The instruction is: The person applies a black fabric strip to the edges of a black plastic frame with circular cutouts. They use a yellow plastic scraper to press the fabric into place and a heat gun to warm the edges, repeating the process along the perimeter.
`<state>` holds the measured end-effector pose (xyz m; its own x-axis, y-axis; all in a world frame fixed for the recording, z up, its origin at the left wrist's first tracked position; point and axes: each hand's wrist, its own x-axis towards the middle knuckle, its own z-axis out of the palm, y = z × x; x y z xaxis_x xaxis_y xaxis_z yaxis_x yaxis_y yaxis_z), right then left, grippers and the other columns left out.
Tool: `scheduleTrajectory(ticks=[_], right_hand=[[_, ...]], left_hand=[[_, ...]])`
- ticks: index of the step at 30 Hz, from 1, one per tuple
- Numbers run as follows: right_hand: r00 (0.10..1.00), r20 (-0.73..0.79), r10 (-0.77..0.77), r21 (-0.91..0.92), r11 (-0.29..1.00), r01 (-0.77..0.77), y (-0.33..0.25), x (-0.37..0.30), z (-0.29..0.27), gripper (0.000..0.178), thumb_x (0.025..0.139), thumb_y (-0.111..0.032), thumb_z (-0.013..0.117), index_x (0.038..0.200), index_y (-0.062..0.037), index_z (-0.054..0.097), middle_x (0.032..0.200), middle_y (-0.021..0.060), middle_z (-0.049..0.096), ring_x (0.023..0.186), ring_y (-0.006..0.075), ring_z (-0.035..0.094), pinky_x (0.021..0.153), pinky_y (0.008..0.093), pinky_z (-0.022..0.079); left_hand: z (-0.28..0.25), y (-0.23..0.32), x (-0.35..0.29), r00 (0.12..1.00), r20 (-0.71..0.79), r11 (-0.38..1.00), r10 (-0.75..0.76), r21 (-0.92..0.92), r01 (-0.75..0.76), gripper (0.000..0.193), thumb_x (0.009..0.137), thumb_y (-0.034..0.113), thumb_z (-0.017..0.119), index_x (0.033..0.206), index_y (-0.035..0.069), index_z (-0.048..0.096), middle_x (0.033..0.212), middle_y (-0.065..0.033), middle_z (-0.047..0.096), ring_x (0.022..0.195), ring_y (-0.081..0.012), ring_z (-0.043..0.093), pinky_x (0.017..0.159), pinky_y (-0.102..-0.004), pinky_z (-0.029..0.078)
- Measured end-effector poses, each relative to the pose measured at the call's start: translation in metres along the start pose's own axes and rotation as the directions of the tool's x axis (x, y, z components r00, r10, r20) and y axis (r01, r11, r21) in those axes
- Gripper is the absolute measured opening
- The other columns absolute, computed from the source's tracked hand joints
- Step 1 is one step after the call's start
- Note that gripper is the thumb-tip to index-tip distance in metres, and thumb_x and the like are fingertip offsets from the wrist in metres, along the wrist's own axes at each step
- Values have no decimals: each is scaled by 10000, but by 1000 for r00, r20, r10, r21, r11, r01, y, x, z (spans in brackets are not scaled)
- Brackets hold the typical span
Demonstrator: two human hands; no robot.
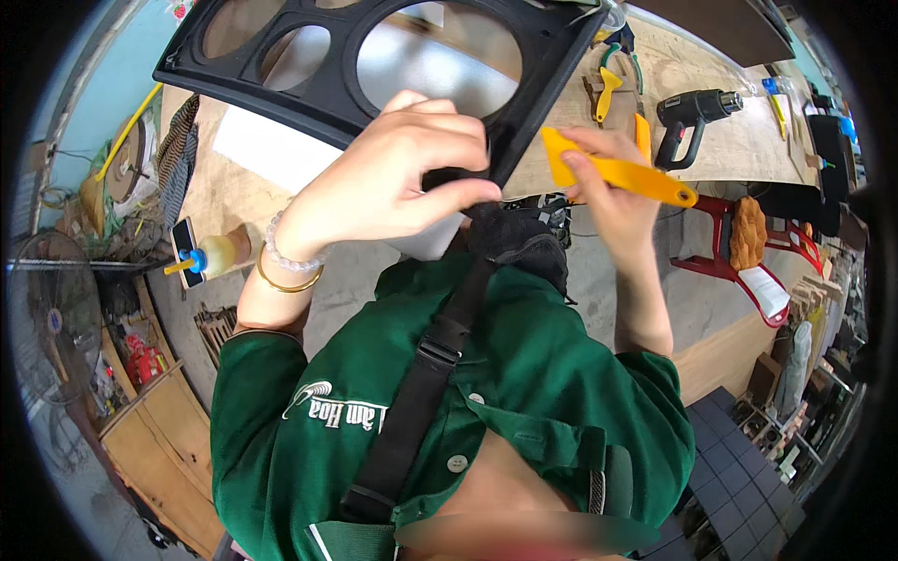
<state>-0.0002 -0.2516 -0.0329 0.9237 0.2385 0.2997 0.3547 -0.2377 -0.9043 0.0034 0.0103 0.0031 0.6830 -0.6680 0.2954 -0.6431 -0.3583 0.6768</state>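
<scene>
A large black panel (538,93) with several round openings lies on the wooden workbench at the top of the view. My left hand (402,164), with a beaded bracelet and a gold bangle at the wrist, is closed at the panel's near edge. Its curled fingers and thumb have the black edge between them, though the fingertips are partly hidden. A yellow plastic scraper (645,179) is gripped in my right hand (606,182), just right of the panel. The scraper's wide blade points left towards the panel, and its holed handle end sticks out to the right.
On the workbench (758,154) at right lie a heat gun (692,122), a second yellow scraper (608,93) and green-handled pliers (636,70). At left are a phone (187,245) and a yellowish bottle (220,254). A red plastic chair (702,238) stands at right.
</scene>
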Motion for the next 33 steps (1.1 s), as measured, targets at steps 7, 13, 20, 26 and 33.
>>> scheduleTrajectory(ticks=[7, 13, 20, 26, 33], right_hand=[[963, 47, -264, 146, 956, 255, 26, -8, 0, 240, 801, -15, 773, 1029, -19, 698, 933, 95, 714, 773, 189, 662, 685, 281, 514], [878, -81, -471, -74, 882, 466, 42, -5, 3, 333, 698, 29, 807, 1011, -46, 721, 829, 65, 651, 700, 198, 649, 577, 288, 508], [868, 88, -488, -21, 871, 492, 39, 0, -16, 272, 710, 8, 798, 967, -65, 741, 820, 48, 684, 700, 176, 649, 628, 290, 519], [978, -176, -109, 276, 948, 155, 53, 14, -35, 222, 914, 8, 657, 1134, 22, 633, 1043, 93, 660, 880, 135, 628, 742, 249, 510], [984, -179, -9, 330, 941, 68, 53, 14, -28, 197, 942, -35, 652, 1127, 29, 628, 1013, 76, 657, 781, 91, 622, 620, 199, 499]], left_hand=[[25, 11, 15, 931, -312, 974, -189, -177, 139, 187, 850, 124, 742, 763, -4, 636, 725, -66, 617, 691, -207, 548, 715, -333, 428], [39, 9, 34, 893, -392, 973, -221, -148, 176, 190, 846, 123, 745, 772, -19, 642, 734, -76, 632, 710, -205, 568, 710, -323, 452], [38, 7, 27, 919, -364, 983, -151, 41, 178, 124, 865, 114, 709, 814, 9, 669, 796, -76, 658, 782, -223, 603, 804, -351, 450], [74, -20, 2, 491, -865, 798, 101, 366, 480, 462, 1013, 247, 434, 1425, 40, 458, 1499, -173, 409, 1410, -358, 327, 1157, -487, 163], [153, -24, 6, 389, -920, 825, -40, 189, 532, 683, 1016, 387, 341, 1581, 58, 144, 1625, -286, -3, 1499, -469, -86, 1124, -634, -120]])
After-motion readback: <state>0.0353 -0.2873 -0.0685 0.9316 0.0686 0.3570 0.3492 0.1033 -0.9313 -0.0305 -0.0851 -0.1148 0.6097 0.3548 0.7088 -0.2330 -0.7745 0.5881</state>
